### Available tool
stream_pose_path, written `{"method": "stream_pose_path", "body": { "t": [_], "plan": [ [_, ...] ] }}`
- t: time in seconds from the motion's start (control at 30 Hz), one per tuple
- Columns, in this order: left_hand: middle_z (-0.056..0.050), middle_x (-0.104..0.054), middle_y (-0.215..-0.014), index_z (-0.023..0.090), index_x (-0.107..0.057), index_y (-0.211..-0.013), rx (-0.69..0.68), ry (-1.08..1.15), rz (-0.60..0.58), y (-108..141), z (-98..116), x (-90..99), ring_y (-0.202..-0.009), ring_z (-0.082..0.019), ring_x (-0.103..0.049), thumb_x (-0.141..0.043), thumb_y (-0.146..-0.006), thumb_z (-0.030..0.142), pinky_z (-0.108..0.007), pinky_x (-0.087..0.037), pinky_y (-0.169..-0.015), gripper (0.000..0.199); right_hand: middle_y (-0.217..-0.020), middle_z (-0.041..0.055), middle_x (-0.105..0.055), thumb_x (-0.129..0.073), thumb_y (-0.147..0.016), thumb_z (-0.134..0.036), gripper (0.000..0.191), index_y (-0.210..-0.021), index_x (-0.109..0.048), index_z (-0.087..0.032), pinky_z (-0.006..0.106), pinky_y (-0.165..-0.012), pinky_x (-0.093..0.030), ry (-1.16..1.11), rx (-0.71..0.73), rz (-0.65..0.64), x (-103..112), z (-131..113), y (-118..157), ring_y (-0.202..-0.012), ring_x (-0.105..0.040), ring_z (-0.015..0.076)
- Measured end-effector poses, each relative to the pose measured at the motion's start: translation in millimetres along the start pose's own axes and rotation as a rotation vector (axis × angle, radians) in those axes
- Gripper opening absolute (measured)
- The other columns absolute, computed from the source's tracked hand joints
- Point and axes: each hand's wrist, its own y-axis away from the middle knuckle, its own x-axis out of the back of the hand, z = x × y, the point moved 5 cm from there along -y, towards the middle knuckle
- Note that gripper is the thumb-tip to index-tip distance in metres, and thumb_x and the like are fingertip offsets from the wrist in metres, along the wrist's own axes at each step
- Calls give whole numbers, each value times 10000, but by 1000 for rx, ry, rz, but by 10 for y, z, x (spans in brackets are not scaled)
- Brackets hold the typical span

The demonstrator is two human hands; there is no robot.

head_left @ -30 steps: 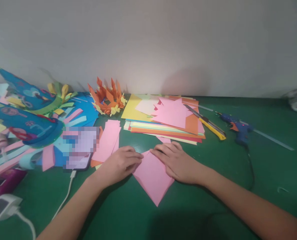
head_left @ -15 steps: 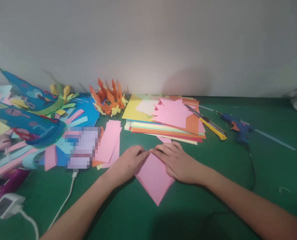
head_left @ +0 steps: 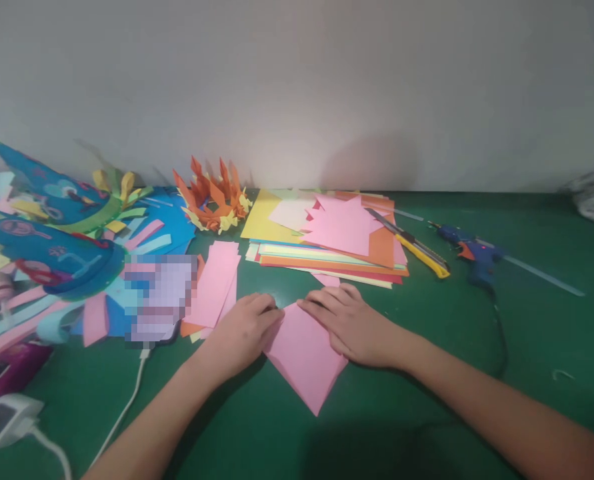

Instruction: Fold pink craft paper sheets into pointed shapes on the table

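Pretty much a paper-craft spot I'm standing in, though I can't tell if it's somebody's home or a small workshop. The green table (head_left: pixel 401 420) is pushed up to a plain pale wall (head_left: pixel 427 80), and it's got a fat stack of coloured paper (head_left: pixel 327 258), a yellow box cutter (head_left: pixel 419 253) and a blue glue gun (head_left: pixel 484 261) with its stick poking out the back. There's also an orange folded-paper crown (head_left: pixel 219 208), blue cone hats (head_left: pixel 67 260) with paper-strip fringes, plus a folded pink sheet (head_left: pixel 309 360) up front.
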Motion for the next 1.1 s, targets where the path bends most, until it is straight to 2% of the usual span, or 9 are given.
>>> {"method": "stream_pose_path", "body": {
  "t": [0.17, 0.3, 0.5, 0.57, 0.67, 0.83, 0.97, 1.1],
  "plan": [
    [-71, -582, -796, 151, -667, -764, 47, 64, 21, 69, -41, 95, -735, -179, -544, -374, -837, 39, -305, -474, -656, 322, -1251, 133, -508, -432, -803, -117, 552, -1354, -427, -153, 432, -968, -252, 9, 1, -2, -6, 1, -1, -1137, -402, 274],
    [-62, -602, -785, 159, -653, -688, 105, 92, 50, 128, -75, 118, -726, -170, -567, -402, -795, 42, -291, -474, -656, 297, -1253, 138, -503, -432, -806, -126, 547, -1353, -428, -147, 437, -964, -255, 20, 12, 2, -5, -1, -1, -1133, -401, 275],
    [-48, -585, -741, 162, -607, -718, 195, 107, 87, 104, -98, 93, -727, -173, -556, -424, -824, 109, -305, -456, -670, 218, -1250, 136, -504, -428, -812, -128, 532, -1343, -438, -144, 434, -964, -260, 9, 9, 1, 4, 0, 5, -1136, -401, 272],
    [-38, -570, -738, 165, -584, -766, 252, 107, 99, 89, -127, 69, -713, -174, -541, -472, -851, 203, -308, -447, -656, 146, -1251, 133, -503, -421, -809, -124, 539, -1348, -432, -147, 437, -966, -256, -7, 5, -2, 5, 1, 6, -1139, -397, 273],
    [-19, -547, -726, 174, -545, -783, 291, 125, 121, 76, -155, 29, -688, -169, -519, -523, -859, 335, -301, -431, -628, 179, -1250, 127, -506, -412, -805, -115, 553, -1357, -421, -160, 436, -968, -254, -32, -1, -3, 6, 4, 4, -1142, -394, 270],
    [12, -531, -683, 183, -494, -724, 303, 306, 108, 47, -135, -28, -647, -141, -502, -553, -835, 231, -263, -405, -593, 135, -1249, 121, -500, -407, -817, -124, 544, -1359, -413, -162, 426, -968, -237, -53, -3, 2, 4, 7, 5, -1151, -380, 264],
    [-17, -590, -830, 184, -541, -808, 222, 526, 89, 17, -75, -48, -745, -139, -548, -602, -834, 232, -256, -454, -661, 82, -1256, 116, -494, -405, -805, -108, 562, -1365, -397, -162, 417, -968, -230, -52, -1, 10, -8, 12, 14, -1148, -377, 257],
    [-70, -601, -1057, 199, -619, -953, 74, 549, 52, 20, -26, -54, -986, -192, -555, -681, -786, 359, -324, -459, -874, 240, -1250, 105, -490, -418, -807, -112, 548, -1349, -415, -184, 412, -967, -226, -66, -1, 11, -17, 19, 20, -1159, -367, 256]
  ]
}}
